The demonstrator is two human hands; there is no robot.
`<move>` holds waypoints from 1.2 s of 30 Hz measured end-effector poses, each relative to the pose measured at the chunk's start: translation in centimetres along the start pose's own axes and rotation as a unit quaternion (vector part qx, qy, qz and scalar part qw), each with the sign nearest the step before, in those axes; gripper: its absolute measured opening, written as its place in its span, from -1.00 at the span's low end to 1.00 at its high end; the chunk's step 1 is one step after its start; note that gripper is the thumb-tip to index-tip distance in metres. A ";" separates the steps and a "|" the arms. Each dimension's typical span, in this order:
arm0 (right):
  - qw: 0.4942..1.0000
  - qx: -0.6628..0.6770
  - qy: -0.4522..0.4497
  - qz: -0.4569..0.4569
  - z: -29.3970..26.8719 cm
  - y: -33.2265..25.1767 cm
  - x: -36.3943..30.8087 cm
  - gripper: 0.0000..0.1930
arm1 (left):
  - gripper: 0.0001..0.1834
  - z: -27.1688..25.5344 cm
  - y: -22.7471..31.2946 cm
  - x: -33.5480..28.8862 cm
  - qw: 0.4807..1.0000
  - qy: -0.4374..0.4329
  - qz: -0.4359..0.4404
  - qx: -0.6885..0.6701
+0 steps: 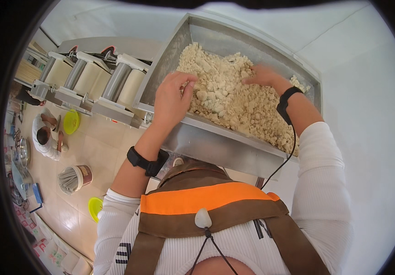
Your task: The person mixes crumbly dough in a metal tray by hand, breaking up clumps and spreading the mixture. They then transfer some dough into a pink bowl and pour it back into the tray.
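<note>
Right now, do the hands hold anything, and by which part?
No single object is held: left hand and right hand press into the pale crumbly dough in the metal trough.

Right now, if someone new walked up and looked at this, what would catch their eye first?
The pale crumbly dough mass heaped in the slanted grey metal hopper at top centre, with the left hand and the right hand both pressed into it. Next, the row of cream-coloured rollers on the machine at upper left. Far below on the tiled floor, a person in white crouches beside a bright yellow-green basin.
</note>
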State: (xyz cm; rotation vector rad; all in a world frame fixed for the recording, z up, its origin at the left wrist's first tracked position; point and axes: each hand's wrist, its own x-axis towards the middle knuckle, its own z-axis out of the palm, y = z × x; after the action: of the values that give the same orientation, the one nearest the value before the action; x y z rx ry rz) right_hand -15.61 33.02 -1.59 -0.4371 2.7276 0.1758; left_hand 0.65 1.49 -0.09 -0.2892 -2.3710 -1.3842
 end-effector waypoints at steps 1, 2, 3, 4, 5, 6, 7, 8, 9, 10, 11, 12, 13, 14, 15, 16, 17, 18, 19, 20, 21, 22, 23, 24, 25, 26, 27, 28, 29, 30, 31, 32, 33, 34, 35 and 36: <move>0.999 0.018 -0.040 0.013 0.3 -0.4 0.1 -0.07 | -0.89 0.0 0.0 0.0 1.000 0.005 0.008 0.000; 0.996 0.031 -0.074 0.026 0.6 -1.0 -0.2 -0.03 | -0.89 0.1 -0.1 0.0 1.000 0.011 0.015 0.000; 0.992 0.046 -0.113 0.034 1.0 -1.7 -0.9 0.01 | -0.89 0.1 -0.1 -0.1 1.000 0.015 0.020 0.000; 0.987 0.033 -0.157 0.015 1.2 -2.3 -1.8 -0.04 | -0.88 0.1 -0.2 -0.2 1.000 0.011 0.021 0.002; 0.979 0.020 -0.201 -0.011 1.0 -2.7 -2.8 -0.09 | -0.88 0.1 -0.2 -0.1 1.000 0.011 0.023 0.004; 0.972 0.012 -0.233 -0.042 1.0 -3.2 -3.8 -0.14 | -0.88 0.0 -0.3 -0.1 1.000 0.012 0.025 0.007; 0.970 0.011 -0.230 -0.082 1.3 -3.8 -5.1 -0.20 | -0.87 0.0 -0.3 -0.1 0.999 0.025 0.026 -0.012; 0.969 0.018 -0.214 -0.125 1.4 -4.2 -6.2 -0.27 | -0.87 0.0 -0.3 -0.1 0.998 0.037 0.028 -0.030; 0.961 0.004 -0.229 -0.154 1.1 -4.4 -6.6 -0.33 | -0.86 0.0 -0.3 0.0 0.997 0.047 0.031 -0.051; 0.962 0.029 -0.219 -0.160 0.7 -4.6 -6.7 -0.40 | -0.86 -0.1 -0.3 0.0 0.993 0.091 0.032 -0.074; 0.957 0.035 -0.244 -0.153 0.2 -4.7 -6.4 -0.46 | -0.86 -0.1 -0.3 -0.1 0.986 0.129 0.030 -0.098; 0.950 0.051 -0.265 -0.155 -0.3 -4.8 -5.9 -0.52 | -0.85 -0.2 -0.3 -0.1 0.978 0.169 0.027 -0.122; 0.965 0.060 -0.200 -0.162 -0.8 -5.0 -4.9 -0.59 | -0.85 -0.2 -0.4 -0.1 0.976 0.177 0.021 -0.124; 0.972 0.073 -0.133 -0.177 -1.5 -5.2 -3.5 -0.65 | -0.85 -0.2 -0.5 -0.2 0.974 0.190 0.016 -0.125; 0.973 0.135 -0.079 -0.168 -2.0 -5.4 -2.3 -0.65 | -0.85 -0.3 -0.6 -0.2 0.971 0.200 0.015 -0.128; 0.963 0.206 -0.025 -0.174 -2.3 -5.8 -0.8 -0.64 | -0.86 -0.4 -0.8 -0.3 0.973 0.193 0.014 -0.127; 0.967 0.188 0.024 -0.173 -2.3 -6.4 0.7 -0.63 | -0.86 -0.4 -0.9 -0.4 0.974 0.185 0.017 -0.127; 0.961 0.183 0.077 -0.190 -2.1 -7.2 2.2 -0.60 | -0.87 -0.5 -1.0 -0.4 0.976 0.178 0.019 -0.127; 0.952 0.178 0.134 -0.209 -1.7 -8.0 3.6 -0.58 | -0.86 -0.5 -1.2 -0.4 0.976 0.174 0.012 -0.131; 0.953 0.172 0.129 -0.215 -1.0 -8.8 4.8 -0.57 | -0.86 -0.5 -1.2 -0.4 0.976 0.171 0.005 -0.135; 0.952 0.167 0.128 -0.224 -0.2 -9.6 5.9 -0.55 | -0.86 -0.4 -1.2 -0.4 0.976 0.167 -0.002 -0.139; 0.956 0.154 0.118 -0.219 0.3 -10.0 6.9 -0.53 | -0.86 -0.4 -1.2 -0.4 0.973 0.169 -0.011 -0.156; 0.955 0.152 0.113 -0.229 0.6 -10.2 7.6 -0.55 | -0.86 -0.4 -1.1 -0.3 0.969 0.171 -0.020 -0.175; 0.959 0.144 0.097 -0.226 1.0 -10.3 8.1 -0.57 | -0.86 -0.3 -1.1 -0.3 0.966 0.168 -0.037 -0.192; 0.957 0.141 0.092 -0.238 1.1 -10.2 8.2 -0.58 | -0.86 -0.4 -1.0 -0.3 0.968 0.175 -0.020 -0.177; 0.958 0.121 0.076 -0.249 0.9 -10.0 7.9 -0.59 | -0.85 -0.4 -1.0 -0.2 0.971 0.176 -0.009 -0.161; 0.952 0.108 0.074 -0.275 0.6 -9.7 7.2 -0.60 | -0.85 -0.4 -1.0 -0.1 0.973 0.180 0.004 -0.147; 0.956 0.079 0.055 -0.276 0.0 -9.6 6.3 -0.61 | -0.83 -0.4 -1.0 -0.1 0.976 0.171 -0.003 -0.138; 0.950 0.159 0.066 -0.260 -0.6 -9.8 5.2 -0.58 | -0.81 -0.3 -1.1 0.0 0.978 0.165 -0.008 -0.131; 0.948 0.224 0.058 -0.217 -1.4 -9.8 3.7 -0.55 | -0.79 -0.2 -1.2 0.1 0.979 0.159 -0.013 -0.124; 0.940 0.288 0.056 -0.174 -2.3 -10.0 2.0 -0.52 | -0.75 0.0 -1.4 0.2 0.984 0.138 -0.021 -0.113; 0.928 0.323 0.053 -0.176 -2.9 -10.8 0.3 -0.49 | -0.72 0.2 -1.5 0.4 0.988 0.115 -0.027 -0.101; 0.914 0.360 0.057 -0.180 -3.2 -11.9 -1.2 -0.46 | -0.68 0.4 -1.7 0.5 0.991 0.092 -0.033 -0.089; 0.900 0.396 0.061 -0.171 -3.6 -12.9 -2.4 -0.43 | -0.65 0.6 -1.9 0.7 0.993 0.059 -0.045 -0.092; 0.896 0.404 0.042 -0.180 -4.0 -13.7 -3.6 -0.40 | -0.63 0.8 -2.0 0.8 0.993 0.025 -0.057 -0.097; 0.894 0.411 0.021 -0.175 -4.1 -14.4 -4.5 -0.37 | -0.60 1.0 -2.2 1.0 0.992 -0.016 -0.071 -0.104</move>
State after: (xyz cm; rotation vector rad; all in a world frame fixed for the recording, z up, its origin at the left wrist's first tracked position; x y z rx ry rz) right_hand -8.31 19.91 3.01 -0.6445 2.4017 -1.0466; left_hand -1.22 1.25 -1.82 -0.2040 -2.3133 -1.7103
